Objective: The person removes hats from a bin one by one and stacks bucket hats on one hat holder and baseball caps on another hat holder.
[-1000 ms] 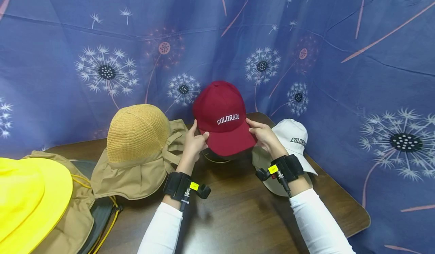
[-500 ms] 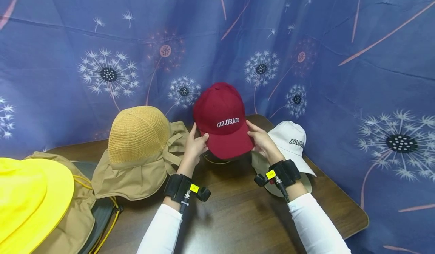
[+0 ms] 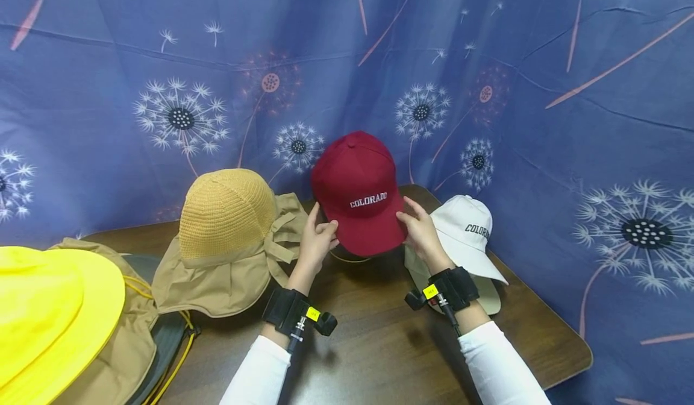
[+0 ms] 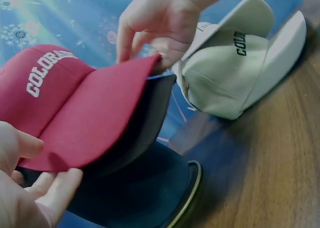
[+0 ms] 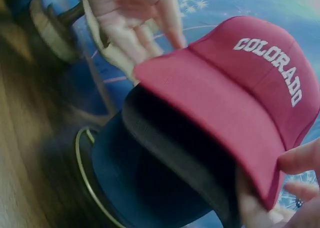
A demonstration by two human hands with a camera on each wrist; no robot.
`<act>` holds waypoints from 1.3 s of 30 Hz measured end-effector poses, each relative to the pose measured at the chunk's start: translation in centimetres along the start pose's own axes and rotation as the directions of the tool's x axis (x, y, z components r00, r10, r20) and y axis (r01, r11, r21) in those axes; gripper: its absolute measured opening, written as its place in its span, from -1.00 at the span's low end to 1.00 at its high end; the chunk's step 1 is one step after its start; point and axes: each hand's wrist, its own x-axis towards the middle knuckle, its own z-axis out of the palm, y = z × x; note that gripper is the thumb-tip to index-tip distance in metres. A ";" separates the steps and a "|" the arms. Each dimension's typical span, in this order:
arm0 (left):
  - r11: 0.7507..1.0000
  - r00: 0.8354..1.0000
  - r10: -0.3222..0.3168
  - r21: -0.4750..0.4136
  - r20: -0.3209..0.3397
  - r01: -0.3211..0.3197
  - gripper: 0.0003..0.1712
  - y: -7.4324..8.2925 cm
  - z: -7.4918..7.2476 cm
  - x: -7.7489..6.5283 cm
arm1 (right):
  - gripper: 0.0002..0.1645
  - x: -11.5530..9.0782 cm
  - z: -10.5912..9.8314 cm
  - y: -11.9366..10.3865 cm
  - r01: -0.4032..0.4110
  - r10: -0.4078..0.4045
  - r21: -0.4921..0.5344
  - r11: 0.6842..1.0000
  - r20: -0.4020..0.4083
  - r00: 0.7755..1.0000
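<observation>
At the far left a yellow hat (image 3: 49,299) is resting, and next to it a straw-coloured hat (image 3: 225,218) is standing above tan cloth (image 3: 211,290). In the middle, at the back of the worktop (image 3: 379,339), the left hand (image 3: 315,239) is pinching the near left edge of the red cap's brim, its thumb lying on top and its other fingers reaching underneath. The red cap (image 3: 355,173) itself is facing the person, its crown sitting upright and its brim sloping down, above a separate dark brim (image 4: 162,98) and a dark blue cap (image 4: 135,198); whether it is bearing on them is hidden. The right hand (image 3: 422,233) is gripping the brim's opposite edge in the same narrow hold. On the right a white cap (image 3: 455,221) is overlapping a beige cap (image 3: 492,302). The person seems to be placing or straightening the red cap on that stack; the next move is probably calling for level, even support from both sides, then an unhurried release without dragging the brim.
</observation>
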 end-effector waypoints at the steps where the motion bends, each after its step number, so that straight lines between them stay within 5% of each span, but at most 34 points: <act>1: 1.000 1.000 0.024 0.000 -0.008 -0.024 -0.18 0.1 0.1 0.0 | -0.34 0.0 0.1 -0.1 0.022 -0.022 -0.001 1.000 -0.008 1.000; 6: 0.990 0.988 0.144 0.017 -0.056 -0.143 -0.09 0.8 0.4 0.4 | -0.41 0.2 0.4 -0.8 0.136 -0.140 -0.077 0.988 -0.048 0.989; 9: 0.986 0.984 0.159 0.065 -0.080 -0.154 -0.13 1.1 0.4 0.7 | -0.44 0.3 0.7 -1.4 0.140 -0.150 -0.186 0.972 -0.040 0.988; 14: 0.992 0.997 0.067 0.109 -0.047 -0.061 -0.17 1.7 0.1 0.6 | -0.45 0.4 0.5 -1.7 0.086 -0.086 -0.354 0.931 0.017 0.996; 20: 0.996 0.998 -0.052 0.073 0.035 0.049 -0.15 2.9 0.4 0.7 | -0.43 0.7 -0.4 -1.5 0.049 -0.024 -0.320 0.946 0.081 0.996; 33: 0.984 0.987 -0.150 0.110 0.057 0.143 -0.16 2.7 2.0 1.9 | -0.42 0.8 -2.4 -1.4 0.061 -0.043 -0.427 0.902 0.052 0.998; 39: 0.983 0.990 -0.140 0.125 0.036 0.134 -0.15 2.4 2.2 1.9 | -0.41 1.3 -2.1 -1.0 0.034 -0.022 -0.384 0.923 0.034 0.999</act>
